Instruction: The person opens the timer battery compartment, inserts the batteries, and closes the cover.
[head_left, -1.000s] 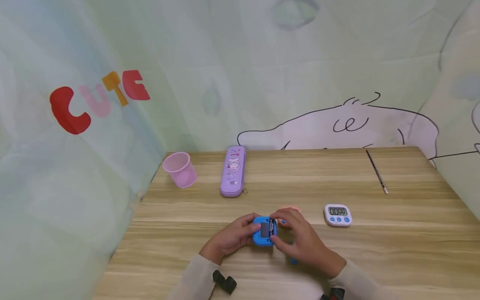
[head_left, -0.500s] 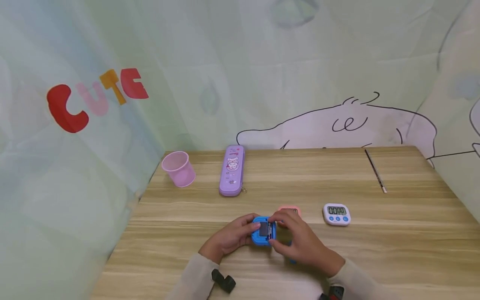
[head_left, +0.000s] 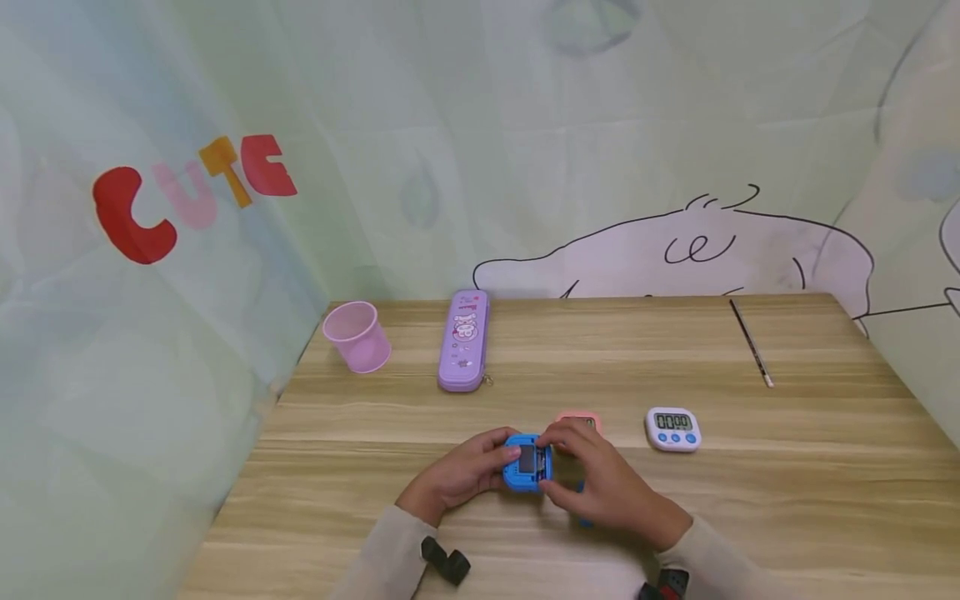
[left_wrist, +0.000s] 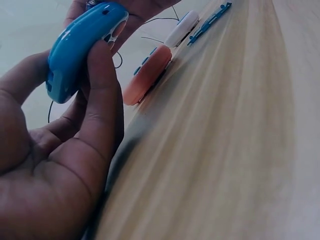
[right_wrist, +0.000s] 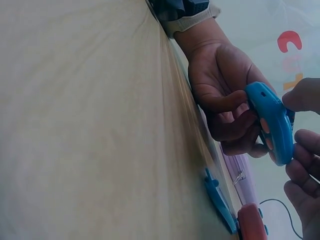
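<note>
In the head view my left hand (head_left: pixel 465 473) grips a blue digital timer (head_left: pixel 527 460), its back turned up and its battery bay uncovered. A small battery (head_left: pixel 542 463) shows in that bay. My right hand (head_left: pixel 611 483) pinches the battery by its ends, thumb and index finger at opposite edges of the timer. Under the right hand lies a blue battery cover (right_wrist: pixel 218 202) on the table, mostly hidden in the head view. A pink timer (head_left: pixel 579 417) sits just behind the right hand, partly covered by it.
A white timer (head_left: pixel 673 430) reading 00:00 lies to the right. Farther back are a pink cup (head_left: pixel 367 346), a purple pencil case (head_left: pixel 463 346) and a pencil (head_left: pixel 752 343). A printed cloth (head_left: pixel 420 125) hangs along the wooden table's (head_left: pixel 360 517) back and left edges.
The battery looks slightly shifted in the bay under my right fingertips. Both hands and the blue timer stay in nearly the same place; the head view has tilted slightly.
</note>
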